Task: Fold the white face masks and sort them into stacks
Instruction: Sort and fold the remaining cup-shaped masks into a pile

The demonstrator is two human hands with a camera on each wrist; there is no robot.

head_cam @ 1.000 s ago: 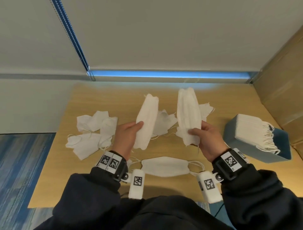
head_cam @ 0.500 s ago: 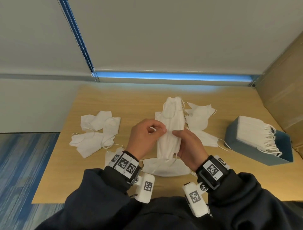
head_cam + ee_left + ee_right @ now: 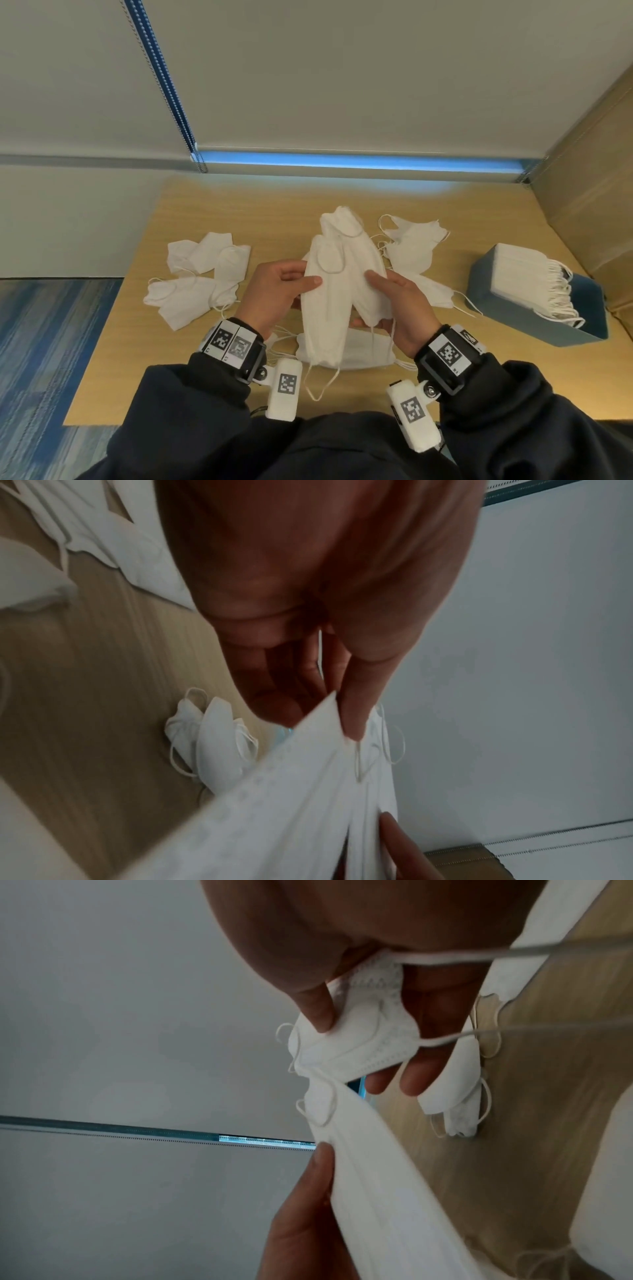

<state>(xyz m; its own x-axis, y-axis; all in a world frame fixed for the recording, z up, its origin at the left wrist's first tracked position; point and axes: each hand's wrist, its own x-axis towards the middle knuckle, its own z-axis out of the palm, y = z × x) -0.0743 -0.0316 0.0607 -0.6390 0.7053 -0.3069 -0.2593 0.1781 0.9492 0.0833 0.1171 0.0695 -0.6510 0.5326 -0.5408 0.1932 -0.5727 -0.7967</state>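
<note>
Above the middle of the wooden table (image 3: 274, 205), I hold two long white face masks upright. They overlap at their tops and spread apart below. My left hand (image 3: 308, 279) pinches the left mask (image 3: 325, 315) by its edge, thumb in front. My right hand (image 3: 373, 279) pinches the right mask (image 3: 363, 274) the same way. The left wrist view shows the thumb and fingers (image 3: 352, 710) closed on the mask edge (image 3: 291, 791). The right wrist view shows the other mask (image 3: 363, 1031) gripped between thumb and fingers, with its ear loops trailing. A third mask (image 3: 373, 353) lies flat on the table under my hands.
A loose group of folded masks (image 3: 198, 274) lies on the left of the table. More masks (image 3: 414, 246) lie behind my right hand. A blue box (image 3: 513, 315) holding a stack of masks (image 3: 527, 281) stands at the right, beside a cardboard wall (image 3: 589, 164).
My hands came together from about a shoulder's width apart. The two masks now overlap at their tops, and their lower ends have spread apart in the last half second.
</note>
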